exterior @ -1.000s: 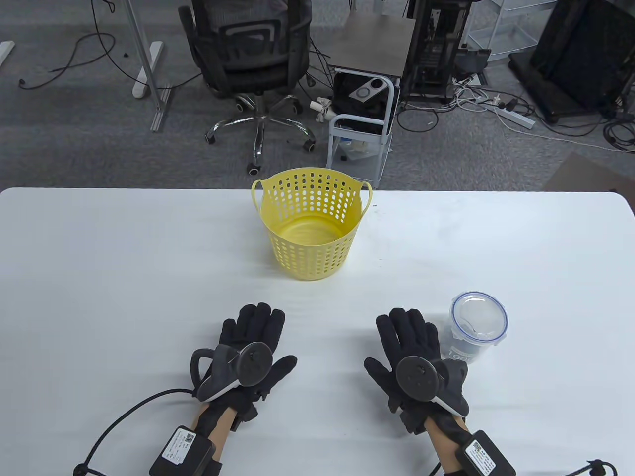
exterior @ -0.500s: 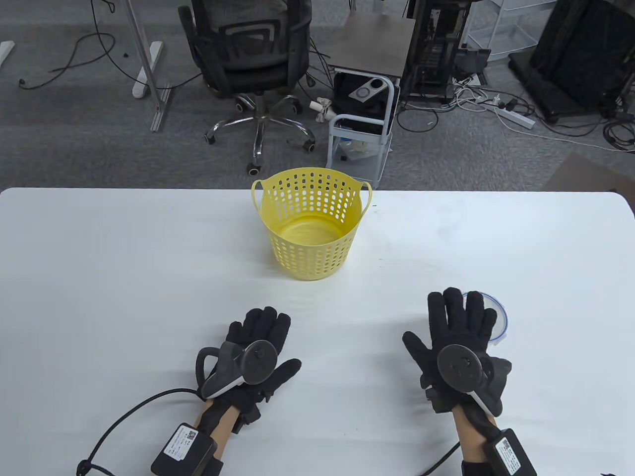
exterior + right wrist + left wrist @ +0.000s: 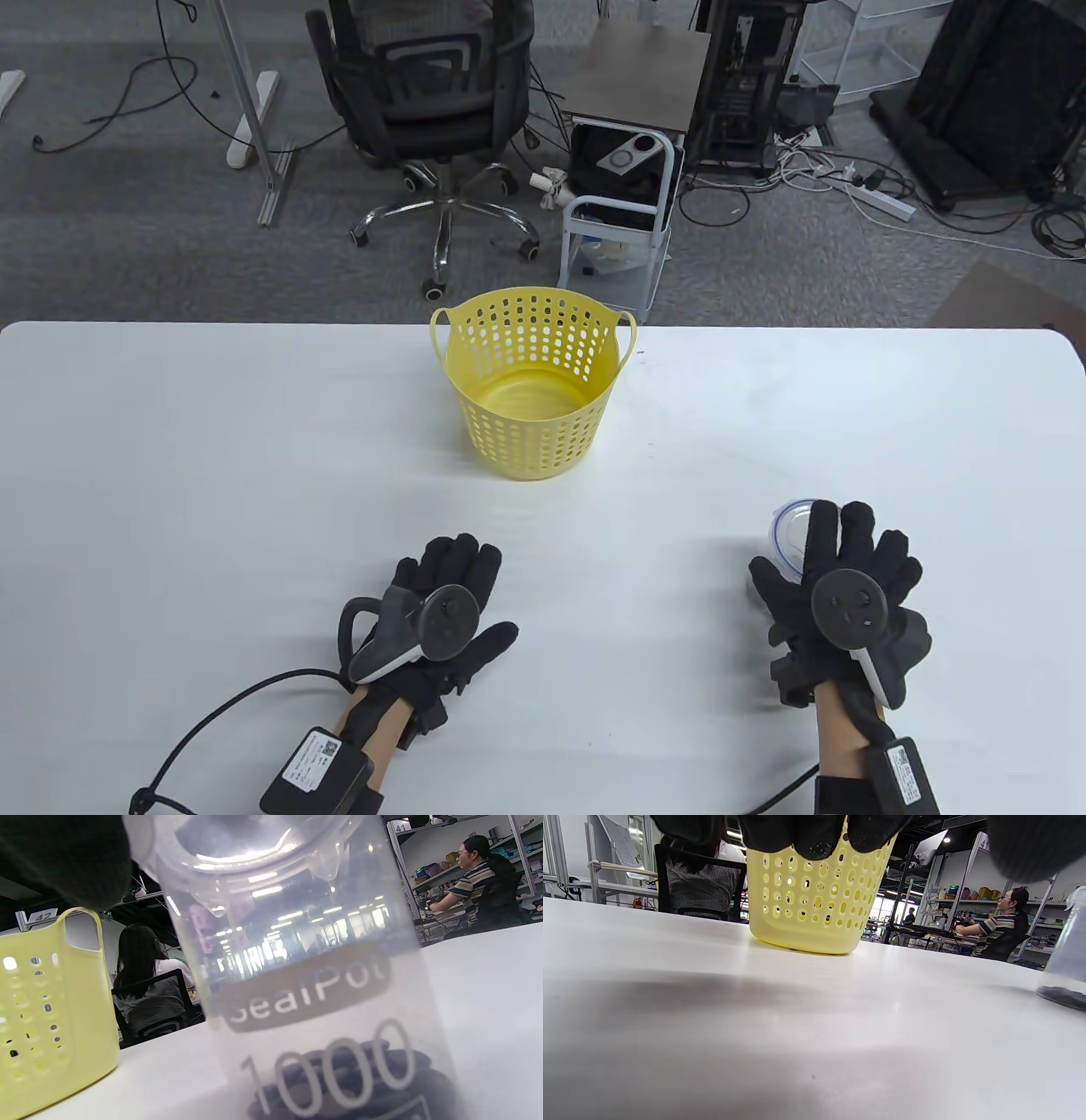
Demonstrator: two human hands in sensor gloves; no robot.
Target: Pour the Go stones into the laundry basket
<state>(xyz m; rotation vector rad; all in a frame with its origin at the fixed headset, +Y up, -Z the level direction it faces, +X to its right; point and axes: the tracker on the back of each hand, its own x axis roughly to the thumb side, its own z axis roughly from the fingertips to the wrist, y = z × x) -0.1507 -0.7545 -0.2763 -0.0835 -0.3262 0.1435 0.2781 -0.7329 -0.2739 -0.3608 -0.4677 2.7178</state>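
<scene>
Right hand (image 3: 836,586) now over the jar (image 3: 785,531) (grip unclear); left hand (image 3: 441,594) flat, empty.

A bare stretch of white counter (image 3: 212,475) lies open between the two hands and the yellow laundry basket (image 3: 533,399), which stands alone at 12 o'clock. The only obstacle near the front edge is the clear jar (image 3: 787,531) at 4 o'clock, under the right hand (image 3: 836,607). The left hand (image 3: 437,607) lies at 7 o'clock, well apart from both.
</scene>
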